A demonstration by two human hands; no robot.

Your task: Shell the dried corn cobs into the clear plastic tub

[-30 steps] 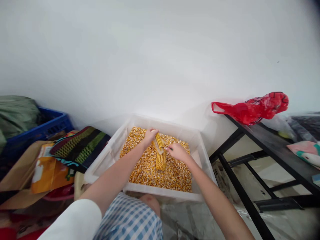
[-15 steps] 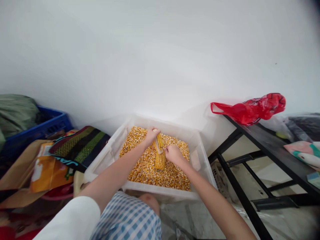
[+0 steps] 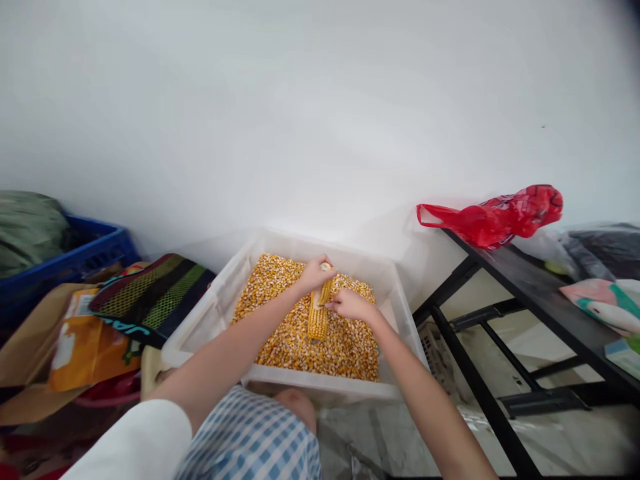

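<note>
An ear of corn point(image 3: 319, 323) with yellow kernels slants over the bed of loose kernels point(image 3: 300, 357), its lower end on or just above them. A pale, bare strip runs along its upper part. My left hand point(image 3: 314, 275) is wrapped round the top, where the whitish end shows past the fingers. Against the ear's right side, near the middle, my right hand point(image 3: 351, 305) is closed, its fingertips pressed to the edge of the bare strip. Its curled fingers hide whatever lies inside them. All this is within a whitish plastic bin point(image 3: 330, 385).
Left of the bin lie a dark and green mesh bag point(image 3: 155, 293), an orange packet point(image 3: 97, 343) and a blue crate point(image 3: 100, 243). On the right stands a black-framed table point(image 3: 540, 287) with a red plastic bag point(image 3: 495, 217) on its corner. A white wall point(image 3: 320, 120) rises behind.
My left hand and the top of the ear have shifted right, so the ear leans more that way. My right hand has stayed at its side. The view has shifted slightly.
</note>
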